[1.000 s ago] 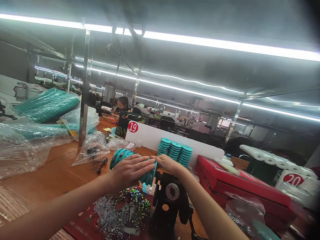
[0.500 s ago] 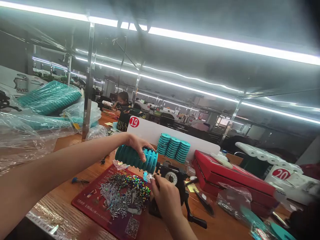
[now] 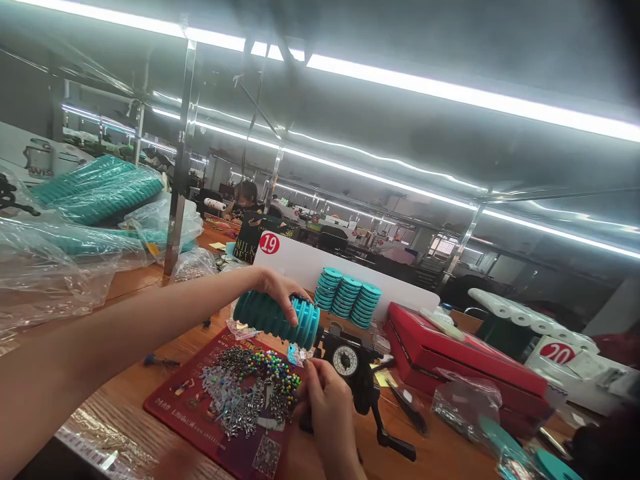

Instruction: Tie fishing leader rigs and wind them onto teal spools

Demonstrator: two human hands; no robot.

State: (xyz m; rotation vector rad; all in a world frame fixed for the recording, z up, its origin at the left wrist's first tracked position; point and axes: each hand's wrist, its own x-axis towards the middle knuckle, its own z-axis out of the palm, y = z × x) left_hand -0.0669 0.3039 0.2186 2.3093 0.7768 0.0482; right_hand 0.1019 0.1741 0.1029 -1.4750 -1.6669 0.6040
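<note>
My left hand (image 3: 283, 293) is wrapped over the right end of a row of teal spools (image 3: 260, 319), which lies sideways beside a black winding device with a round dial (image 3: 345, 360). Below the spools' right end, my right hand (image 3: 327, 397) has thumb and forefinger pinched together; whatever is between them is too small to make out. Left of that hand, a red mat (image 3: 175, 400) bears a heap of metal swivels (image 3: 240, 410), clear pieces and colourful beads (image 3: 277, 367). The device's crank handle (image 3: 397, 447) points to the lower right.
Three stacks of teal discs (image 3: 347, 297) stand before a white divider (image 3: 400, 287) marked 19. A red box (image 3: 465, 370) and plastic bags are at the right. Wrapped teal rolls (image 3: 100, 190) lie beyond a metal post (image 3: 181, 167) at left. A person (image 3: 245, 200) sits behind.
My right hand has moved slightly down and turned more upright, away from the spools. The spools and my left hand have shifted slightly right, and more of the dial shows.
</note>
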